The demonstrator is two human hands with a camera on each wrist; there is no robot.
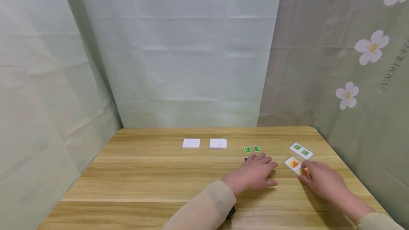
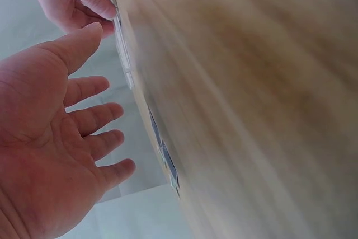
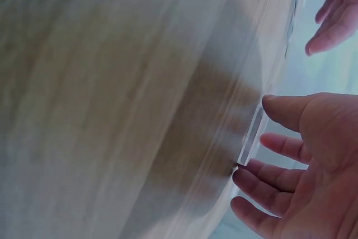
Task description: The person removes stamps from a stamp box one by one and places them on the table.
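My right hand (image 1: pixel 326 181) pinches the near right end of a white card (image 1: pixel 292 164) with two orange food pictures, thumb on one edge and fingers on the other. The card appears to lie on the table, its right picture partly under the fingers. Just beyond it is a white card with two green pictures (image 1: pixel 301 151). My left hand (image 1: pixel 252 173) reaches over the table with fingers spread and holds nothing, as the left wrist view confirms. Past its fingertips a dark blue piece (image 1: pixel 245 159) peeks out, mostly hidden. Two small green squares (image 1: pixel 257 149) lie beyond.
Two blank white cards (image 1: pixel 191 143) lie side by side near the back of the wooden table (image 1: pixel 134 180). Pale cloth (image 1: pixel 185 63) hangs behind and at both sides, with flowers on the right one. A dark object (image 1: pixel 230 213) shows under my left sleeve.
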